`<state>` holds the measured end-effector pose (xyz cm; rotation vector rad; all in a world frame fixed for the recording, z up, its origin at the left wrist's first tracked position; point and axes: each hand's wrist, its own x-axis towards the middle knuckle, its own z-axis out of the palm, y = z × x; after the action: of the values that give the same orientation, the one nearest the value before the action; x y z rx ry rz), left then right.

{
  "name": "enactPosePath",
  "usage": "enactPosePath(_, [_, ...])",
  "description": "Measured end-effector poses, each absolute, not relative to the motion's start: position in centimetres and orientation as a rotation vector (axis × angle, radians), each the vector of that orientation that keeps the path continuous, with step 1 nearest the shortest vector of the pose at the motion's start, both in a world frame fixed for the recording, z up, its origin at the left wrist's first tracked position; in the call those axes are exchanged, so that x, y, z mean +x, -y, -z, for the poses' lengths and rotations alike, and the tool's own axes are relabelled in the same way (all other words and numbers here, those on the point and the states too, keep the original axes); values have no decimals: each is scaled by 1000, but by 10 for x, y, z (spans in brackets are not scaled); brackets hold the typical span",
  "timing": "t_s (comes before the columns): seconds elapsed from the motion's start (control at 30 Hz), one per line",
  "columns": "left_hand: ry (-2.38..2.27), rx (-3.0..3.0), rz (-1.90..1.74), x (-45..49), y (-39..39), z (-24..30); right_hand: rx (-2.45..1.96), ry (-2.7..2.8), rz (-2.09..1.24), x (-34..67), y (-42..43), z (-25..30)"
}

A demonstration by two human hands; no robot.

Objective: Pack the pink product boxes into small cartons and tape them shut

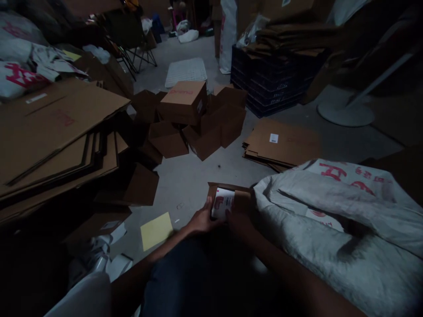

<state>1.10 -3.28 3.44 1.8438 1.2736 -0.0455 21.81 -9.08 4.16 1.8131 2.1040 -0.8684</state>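
- The left hand (201,219) grips a carton (243,200) at its left wall; the right hand (239,223) touches a white pack (223,201), its grasp too dark to tell.
- The pack lies inside the carton, between the hands, just beside a sack (291,215).
- Pressed askew, the pack could crease; a bumped sack might tip the carton.
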Motion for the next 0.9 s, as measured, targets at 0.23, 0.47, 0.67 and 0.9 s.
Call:
enactPosePath(0.23, [-1051, 2132, 486, 21, 22, -41, 2105, -2166, 774, 217, 109, -25])
enactPosePath(0.47, [-847, 2085, 259, -19, -14, -28, 1900, -2148, 843, 223, 92, -30])
enactPosePath(0.67, [-726, 2298, 264, -29, -34, 12, 1835, -2285, 982, 252, 112, -15])
enactPosePath(0.9, [-674, 2364, 321, -10, -45, 20, 1757, -2180, 981, 242, 87, -36])
